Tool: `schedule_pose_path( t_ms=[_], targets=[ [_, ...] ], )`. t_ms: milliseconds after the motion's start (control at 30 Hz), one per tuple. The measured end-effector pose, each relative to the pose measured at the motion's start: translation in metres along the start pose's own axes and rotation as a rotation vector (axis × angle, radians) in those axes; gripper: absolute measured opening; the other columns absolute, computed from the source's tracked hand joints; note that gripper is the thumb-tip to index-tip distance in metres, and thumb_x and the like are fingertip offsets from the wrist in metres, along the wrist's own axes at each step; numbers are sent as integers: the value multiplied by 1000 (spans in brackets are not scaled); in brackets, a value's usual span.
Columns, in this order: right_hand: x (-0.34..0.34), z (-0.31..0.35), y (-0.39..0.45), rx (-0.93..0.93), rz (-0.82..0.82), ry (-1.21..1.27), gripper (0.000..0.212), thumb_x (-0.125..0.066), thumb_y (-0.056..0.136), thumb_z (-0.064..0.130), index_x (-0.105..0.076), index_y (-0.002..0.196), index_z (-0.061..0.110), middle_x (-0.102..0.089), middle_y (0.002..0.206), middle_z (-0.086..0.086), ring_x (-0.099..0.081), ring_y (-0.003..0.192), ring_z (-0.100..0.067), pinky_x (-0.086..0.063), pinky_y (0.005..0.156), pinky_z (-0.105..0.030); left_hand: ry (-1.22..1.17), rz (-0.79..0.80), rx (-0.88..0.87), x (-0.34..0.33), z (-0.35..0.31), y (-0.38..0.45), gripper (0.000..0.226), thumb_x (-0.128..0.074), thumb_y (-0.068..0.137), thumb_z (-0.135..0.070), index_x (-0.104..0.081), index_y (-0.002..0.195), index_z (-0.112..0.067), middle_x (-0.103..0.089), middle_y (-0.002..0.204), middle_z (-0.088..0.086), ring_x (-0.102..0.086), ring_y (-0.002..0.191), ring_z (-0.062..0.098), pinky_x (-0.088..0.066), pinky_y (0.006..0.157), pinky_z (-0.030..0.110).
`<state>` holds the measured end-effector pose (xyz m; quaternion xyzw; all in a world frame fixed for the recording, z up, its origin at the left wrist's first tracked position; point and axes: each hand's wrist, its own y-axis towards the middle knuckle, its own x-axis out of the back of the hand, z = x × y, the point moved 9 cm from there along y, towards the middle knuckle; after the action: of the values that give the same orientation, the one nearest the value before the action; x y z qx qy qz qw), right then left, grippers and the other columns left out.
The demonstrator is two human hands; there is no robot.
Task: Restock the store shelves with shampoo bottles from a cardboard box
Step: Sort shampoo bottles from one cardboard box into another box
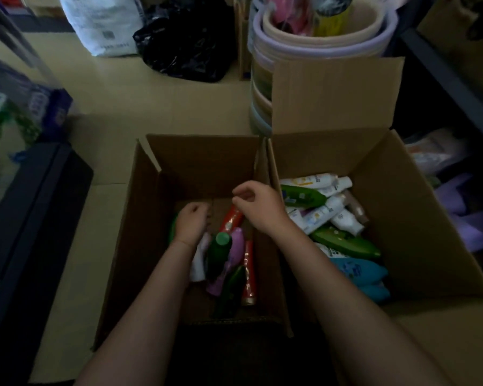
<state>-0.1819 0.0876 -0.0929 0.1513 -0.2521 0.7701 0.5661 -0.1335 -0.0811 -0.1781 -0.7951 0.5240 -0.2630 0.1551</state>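
Note:
Two open cardboard boxes stand on the floor below me. The left box point(207, 160) holds a few bottles: a red tube point(248, 277), a purple bottle point(236, 246), a dark green bottle with a green cap point(222, 240) and a white one point(200, 263). My left hand point(191, 221) is down inside this box, its fingers curled over a green bottle point(173, 227) of which only a sliver shows at the box's left wall. My right hand point(258, 204) hovers over the box's right side, fingers loosely curled, holding nothing. The right box point(396, 190) is full of white, green and blue shampoo bottles point(343, 240).
A stack of plastic basins point(318, 43) stands behind the right box's raised flap. A black bag point(187, 40) and a white sack point(103, 26) lie further back. A dark shelf unit point(25, 218) with packaged goods runs along the left. Purple items point(463, 207) sit at the right.

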Motion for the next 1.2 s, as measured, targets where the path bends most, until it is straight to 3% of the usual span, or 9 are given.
schedule_pose_path(
  t_ms=[100,233,400,467,533,633,733,867,1200],
  targets=[
    [45,5,-2,96,-108,234,14,-63,91,12,-68,88,25,-69,87,2,-69,85,-15,-56,79,-33,46,5,-203,-30,-58,-23,12,-56,95,-25,-66,90,-30,-68,102,-1,-63,99,16,-51,90,35],
    [115,-65,-6,-152,-357,450,14,-54,97,7,-65,90,13,-68,86,-7,-66,69,-12,-57,68,-27,299,37,-564,-97,-115,-64,19,-61,92,-19,-65,110,-18,-57,115,3,-53,113,20,-38,92,23],
    [136,-203,-12,-640,-479,419,13,-49,97,15,-59,104,9,-66,107,-12,-68,92,-27,-56,89,-45,603,5,-543,-160,-117,-78,66,-66,88,-23,-36,146,-15,-23,149,13,-32,135,32,-37,108,39],
    [130,-231,-9,-733,-436,367,24,-53,96,17,-59,115,3,-63,118,-13,-63,107,-32,-51,94,-39,690,-15,-574,-168,-115,-77,68,-64,87,-17,-33,148,-15,-14,157,16,-33,136,36,-39,106,40],
    [123,-245,-1,-755,-397,322,41,-57,95,19,-52,133,5,-56,133,-13,-55,118,-31,-44,87,-29,759,-18,-580,-168,-112,-74,64,-61,88,-10,-35,146,-14,-6,161,15,-42,129,39,-43,96,40],
    [105,-258,15,-747,-393,404,69,-66,89,18,-32,149,14,-42,146,-14,-47,128,-32,-43,95,-33,821,-66,-606,-163,-110,-71,57,-61,87,-8,-39,139,-12,-4,163,14,-59,104,37,-38,70,34],
    [90,-275,21,-834,-485,552,91,-74,84,20,-15,153,8,-37,151,-17,-44,132,-35,-43,105,-39,809,-75,-615,-165,-109,-71,55,-59,85,-6,-42,137,-12,-6,163,13,-61,97,36,-35,68,32],
    [57,-301,28,-913,-458,767,70,-74,82,24,-42,140,4,-55,136,-17,-58,115,-32,-51,96,-42,780,-98,-606,-165,-110,-72,52,-59,85,-6,-45,134,-14,-9,163,10,-61,99,34,-36,68,31],
    [31,-283,46,-750,-307,1070,53,-71,88,34,-55,133,11,-64,126,-13,-66,96,-25,-56,68,-35,784,-124,-625,-165,-108,-71,46,-65,87,-14,-48,130,-17,-8,164,6,-62,104,32,-44,72,31]
  ],
)
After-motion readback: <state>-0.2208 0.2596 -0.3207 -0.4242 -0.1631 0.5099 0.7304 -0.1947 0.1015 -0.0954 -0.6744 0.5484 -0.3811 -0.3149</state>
